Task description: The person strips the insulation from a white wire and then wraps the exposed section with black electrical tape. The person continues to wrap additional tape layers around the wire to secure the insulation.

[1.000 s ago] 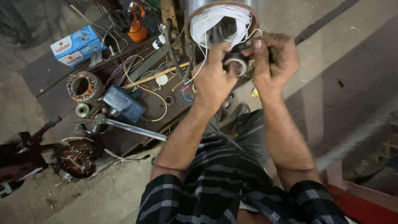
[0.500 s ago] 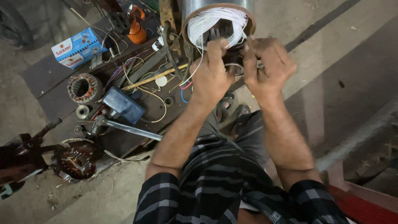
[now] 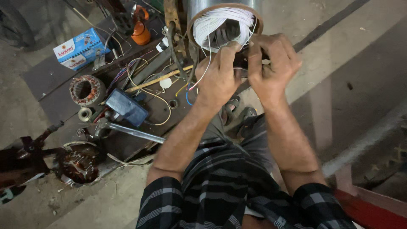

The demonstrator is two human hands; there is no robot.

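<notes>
A metal motor cylinder (image 3: 199, 8) stands upright at the top centre, with a bundle of white winding wire (image 3: 216, 23) looped inside its open end. My left hand (image 3: 218, 78) grips the winding at the lower rim, thumb pressed up against it. My right hand (image 3: 273, 63) is closed beside it on a small dark tape roll (image 3: 241, 62), mostly hidden between the two hands. A thin white wire (image 3: 205, 63) trails down from the winding past my left hand.
A dark board (image 3: 55, 97) on the floor to the left carries a copper-wound stator (image 3: 87, 90), a blue and white box (image 3: 76, 48), an orange can (image 3: 140, 32), a dark blue block (image 3: 126, 107), a metal bar (image 3: 135, 132) and loose wires. Another wound core (image 3: 78, 163) lies lower left.
Both hands have moved up and closer to the cylinder's rim. The tape roll, plainly visible between them before, is now mostly covered by the fingers.
</notes>
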